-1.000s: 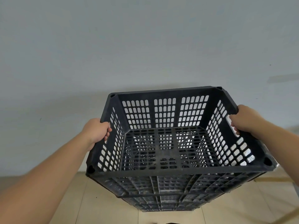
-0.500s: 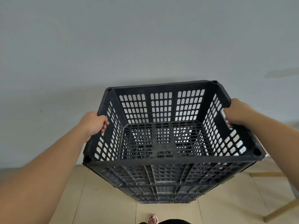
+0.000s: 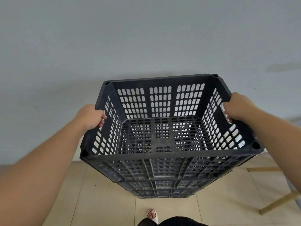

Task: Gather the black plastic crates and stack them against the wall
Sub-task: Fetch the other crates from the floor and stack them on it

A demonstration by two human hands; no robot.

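Note:
An empty black plastic crate [image 3: 164, 153] with slotted walls fills the middle of the head view, open side up. My left hand [image 3: 91, 116] is closed on its left rim handle. My right hand [image 3: 236, 108] is closed on its right rim handle. Below it, a stack of more black crates [image 3: 161, 188] stands on the floor by the grey wall [image 3: 146, 38]. The held crate sits on or just above the stack; I cannot tell whether they touch.
Beige floor tiles [image 3: 101, 201] spread around the stack. A light wooden frame leg [image 3: 280, 201] slants across the floor at the right. My foot in a white sandal [image 3: 152, 215] shows at the bottom edge.
The crate and both hands have shifted a little up and away from me in the view, toward the wall. My foot has come into sight at the bottom.

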